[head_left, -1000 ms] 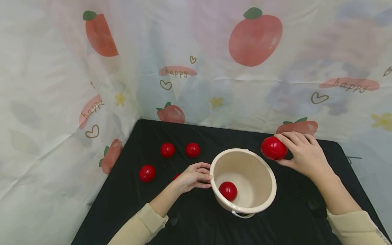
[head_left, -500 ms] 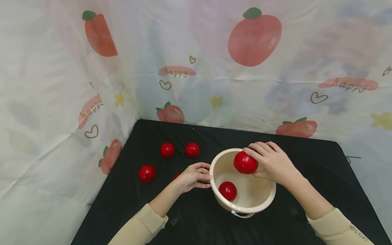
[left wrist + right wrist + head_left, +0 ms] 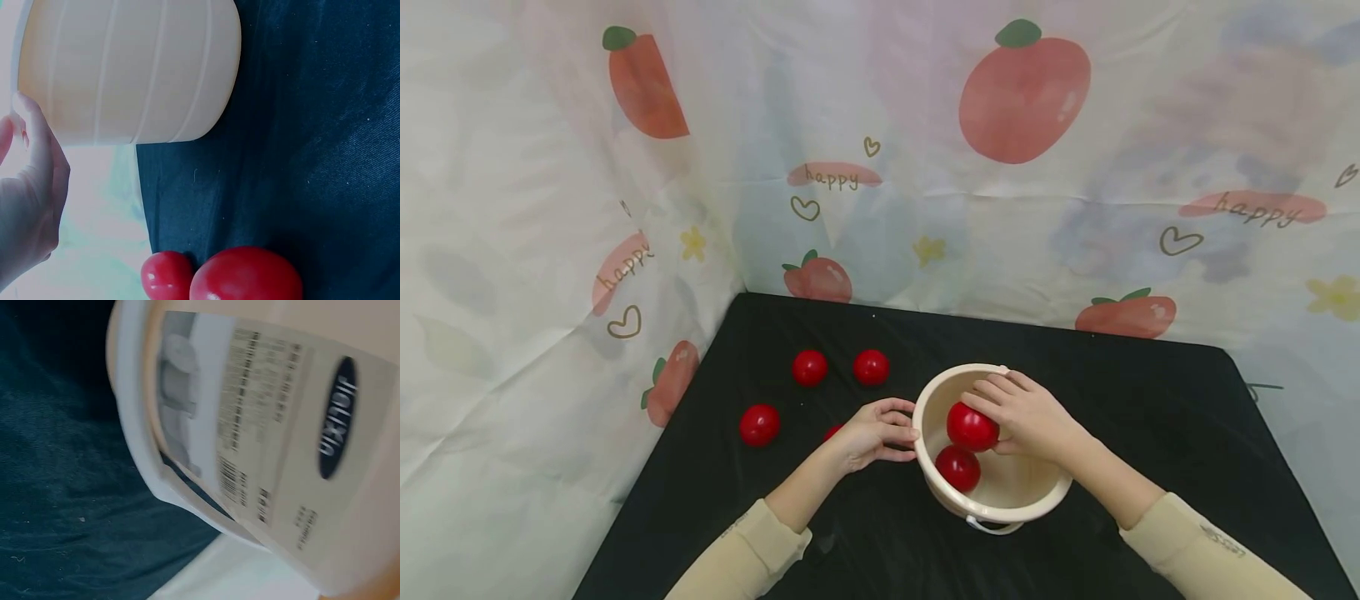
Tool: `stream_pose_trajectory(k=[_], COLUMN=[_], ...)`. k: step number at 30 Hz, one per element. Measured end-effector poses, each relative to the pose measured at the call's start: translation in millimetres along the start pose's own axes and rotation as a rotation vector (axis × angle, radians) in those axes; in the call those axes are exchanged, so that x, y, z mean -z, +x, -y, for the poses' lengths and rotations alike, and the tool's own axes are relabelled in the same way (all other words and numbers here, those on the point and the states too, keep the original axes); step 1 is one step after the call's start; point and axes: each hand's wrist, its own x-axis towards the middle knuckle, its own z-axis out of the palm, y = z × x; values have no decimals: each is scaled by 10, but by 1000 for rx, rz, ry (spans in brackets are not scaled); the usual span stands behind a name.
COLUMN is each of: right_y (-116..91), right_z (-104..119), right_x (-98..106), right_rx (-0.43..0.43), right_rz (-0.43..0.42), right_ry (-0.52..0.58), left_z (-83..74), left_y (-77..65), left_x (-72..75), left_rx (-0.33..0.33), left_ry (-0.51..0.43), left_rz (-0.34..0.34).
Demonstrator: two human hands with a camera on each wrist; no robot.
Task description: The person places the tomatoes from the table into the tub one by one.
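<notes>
A cream bucket (image 3: 992,507) stands on the black cloth in the head view. My left hand (image 3: 876,435) steadies it from the left, fingertips at the rim. In the left wrist view, that hand's thumb and forefinger (image 3: 39,134) meet at the rim. My right hand (image 3: 1026,417) reaches into the bucket, gripping a shiny red ball (image 3: 972,427) from its right side. Another red ball (image 3: 958,469) lies at the bottom, overlapped by the held one. The right wrist view looks at the bucket's labelled outer wall (image 3: 312,425) and white handle (image 3: 140,437); the hand itself is hidden there.
Left of the bucket lie several more red balls, including one far left (image 3: 760,425), two behind it with one nearer the bucket (image 3: 871,367), and one (image 3: 832,432) mostly hidden behind my left hand. A printed curtain (image 3: 925,233) borders the black-covered table (image 3: 1150,392).
My right hand has carried its red ball leftward from beyond the bucket's right rim, then down into the bucket beside the other ball. The left hand and bucket stay put.
</notes>
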Motion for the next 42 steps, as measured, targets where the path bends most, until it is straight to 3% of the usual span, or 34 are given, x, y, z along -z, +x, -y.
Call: stream_pose_trajectory(k=[8,15,26,42], right_y=[38,91,168,189], right_z=[25,51,85,95], right_x=[-172,-281,-367,-427], right_rx=[47,66,85,67], right_rz=[73,133,92,155], right_ry=[-10,-87,-237,-269], left_z=[6,2,10,-24], left_y=[2,0,-4,-32], left_x=[2,1,-9,-19], left_rx=[7,8,1,-4], left_ry=[11,20,12,9], left_rz=[-5,-6,1,10])
